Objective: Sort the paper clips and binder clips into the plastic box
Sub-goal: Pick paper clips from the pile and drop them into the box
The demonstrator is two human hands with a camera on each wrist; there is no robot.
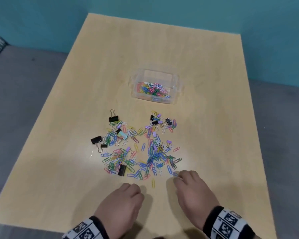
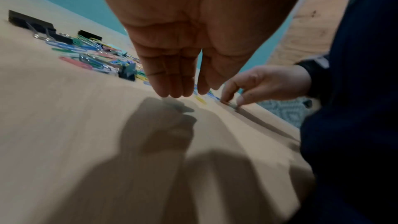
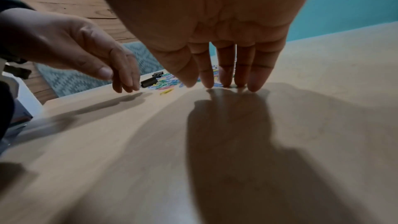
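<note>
The plastic box stands on the table with its top open toward the person, probably so that clips can be dropped straight in; coloured paper clips already lie inside it. On the near side of the box, apart from it, the unsorted heap of paper clips spreads across the table, with black binder clips and small lilac ones scattered through it.

The right hand reaches to the edge of the heap farthest from the box. Its fingertips press down on the table at a blue paper clip, likely to drag or pinch it free; whether the clip is actually gripped cannot be told, since the fingers cover it. The left hand hovers beside it, farther from the box than a lone yellow paper clip, fingers loosely curled and holding nothing.

Whether the box is split into compartments is hard to make out through its clear walls. Both wrist views are blurred and shadowed.
</note>
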